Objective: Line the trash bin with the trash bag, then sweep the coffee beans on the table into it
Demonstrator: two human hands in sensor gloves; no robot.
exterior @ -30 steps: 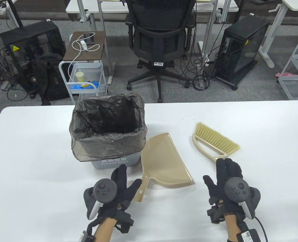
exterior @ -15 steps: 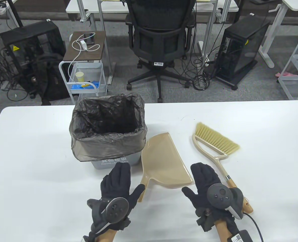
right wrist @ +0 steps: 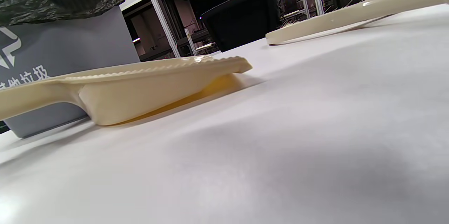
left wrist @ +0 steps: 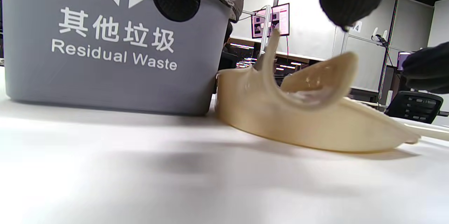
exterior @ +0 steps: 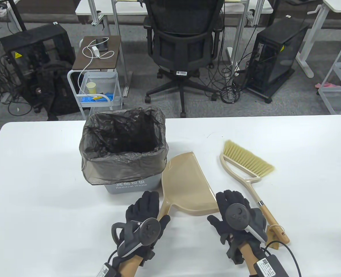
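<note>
Lined trash bin (exterior: 124, 161) far left, dustpan (exterior: 187, 184) touching it, left hand (exterior: 143, 213) and right hand (exterior: 233, 213) relaxed, unloaded, brush (exterior: 245, 167) right, bare table (exterior: 303, 202) beyond

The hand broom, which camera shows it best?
The table view: the hand broom lies whole there, bristles to wooden grip, right of the dustpan. The right wrist view catches only part of its pale handle; the left wrist view misses it.

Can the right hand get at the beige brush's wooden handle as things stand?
Probably yes. The right hand sits open beside the wooden handle of the beige brush, which lies bare on the white table, with nothing between them.
</note>
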